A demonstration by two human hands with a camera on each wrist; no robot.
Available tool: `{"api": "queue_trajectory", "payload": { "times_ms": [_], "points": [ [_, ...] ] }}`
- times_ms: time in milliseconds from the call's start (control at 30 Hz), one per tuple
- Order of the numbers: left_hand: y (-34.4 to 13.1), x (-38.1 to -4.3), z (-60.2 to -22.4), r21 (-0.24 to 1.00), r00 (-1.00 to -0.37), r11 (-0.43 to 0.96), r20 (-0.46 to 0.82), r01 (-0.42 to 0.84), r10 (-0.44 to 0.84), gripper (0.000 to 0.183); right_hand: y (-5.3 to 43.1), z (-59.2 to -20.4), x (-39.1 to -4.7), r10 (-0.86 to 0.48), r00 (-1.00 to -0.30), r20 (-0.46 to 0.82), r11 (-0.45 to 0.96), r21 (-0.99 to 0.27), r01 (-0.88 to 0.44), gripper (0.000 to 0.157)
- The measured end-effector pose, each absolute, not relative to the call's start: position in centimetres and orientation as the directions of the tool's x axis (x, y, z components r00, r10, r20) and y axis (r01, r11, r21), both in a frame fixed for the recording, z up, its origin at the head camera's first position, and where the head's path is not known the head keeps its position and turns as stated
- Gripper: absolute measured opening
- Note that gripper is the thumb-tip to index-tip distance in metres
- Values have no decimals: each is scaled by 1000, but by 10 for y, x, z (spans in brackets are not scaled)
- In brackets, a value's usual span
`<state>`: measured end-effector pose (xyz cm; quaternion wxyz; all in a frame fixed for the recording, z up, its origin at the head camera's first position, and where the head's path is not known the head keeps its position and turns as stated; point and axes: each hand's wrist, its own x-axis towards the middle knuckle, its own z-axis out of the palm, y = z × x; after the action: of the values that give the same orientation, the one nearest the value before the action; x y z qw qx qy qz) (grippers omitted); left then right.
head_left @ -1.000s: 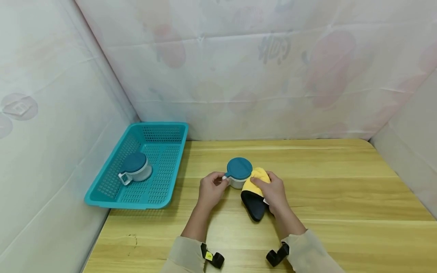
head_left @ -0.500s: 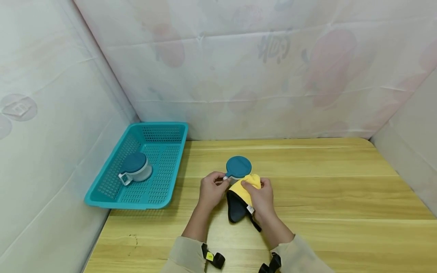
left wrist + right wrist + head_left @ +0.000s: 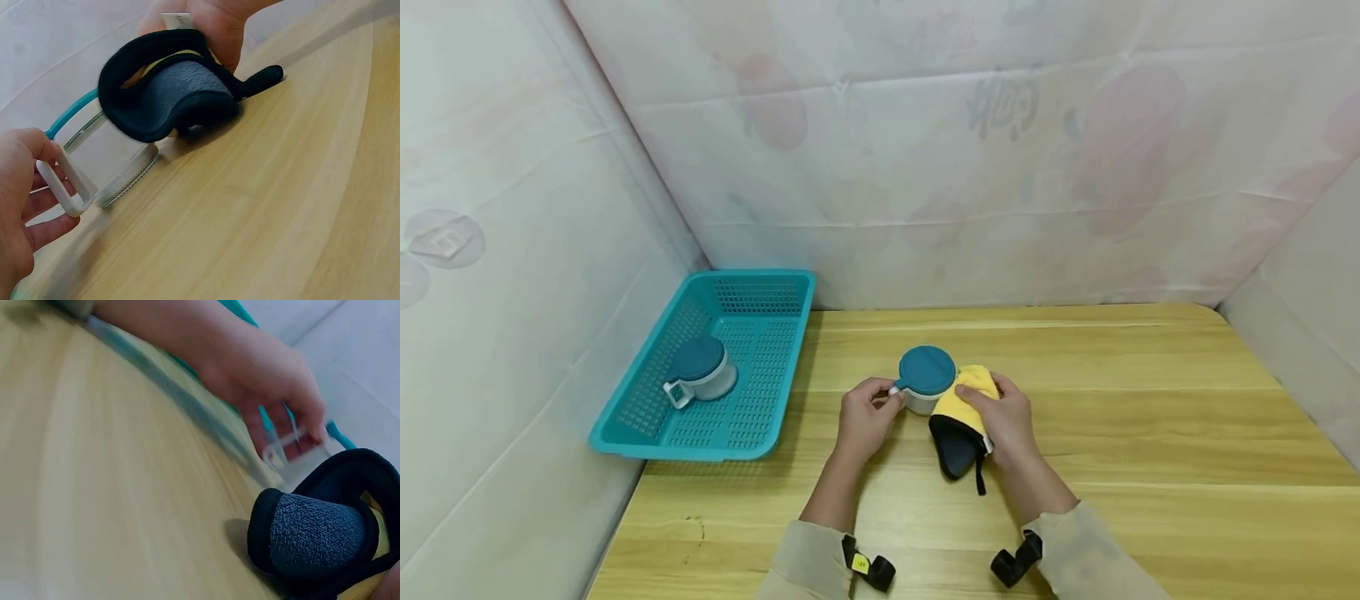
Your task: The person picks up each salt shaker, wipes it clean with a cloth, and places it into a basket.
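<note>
A lidded seasoning jar (image 3: 927, 371) with a blue lid and a clear body stands upright on the table. My left hand (image 3: 865, 421) holds it by its white loop handle (image 3: 55, 187), thumb on top near the lid's tab. A folded cleaning cloth (image 3: 958, 408), yellow on one face and dark grey on the other with black edging, is gripped in my right hand (image 3: 1007, 417). The cloth's yellow part lies against the jar's right side, while its dark end and hanging loop droop toward me. In the right wrist view the cloth (image 3: 319, 531) covers most of the jar.
At the left, a teal perforated basket (image 3: 786, 367) rests on the wooden table (image 3: 1112, 400), near the curtain wall. Inside it lies a second jar (image 3: 703, 367) of the same kind. Printed fabric (image 3: 925, 167) rises behind the table's back edge.
My right hand swept the cloth leftward across the jar's front, then brought it back to the right side. The left hand stayed on the handle and the jar barely moved.
</note>
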<state>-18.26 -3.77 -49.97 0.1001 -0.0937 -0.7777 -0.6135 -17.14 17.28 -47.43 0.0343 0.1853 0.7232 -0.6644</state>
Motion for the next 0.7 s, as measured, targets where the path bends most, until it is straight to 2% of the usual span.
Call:
{"api": "queue_trajectory", "payload": {
  "times_ms": [300,567,700],
  "points": [
    [-35,-183,-497,930,-968,273,252,247,18,14,195,-463,-184,222,-948,-227,115,-960,257,73],
    [-38,-184,-500,926,-963,272,268,262,16,13,192,-463,-188,40,-963,-265,129,-955,268,68],
    [-40,-184,-502,922,-959,267,281,279,32,14,191,-471,-186,18,-958,-285,99,-953,285,66]
  ]
}}
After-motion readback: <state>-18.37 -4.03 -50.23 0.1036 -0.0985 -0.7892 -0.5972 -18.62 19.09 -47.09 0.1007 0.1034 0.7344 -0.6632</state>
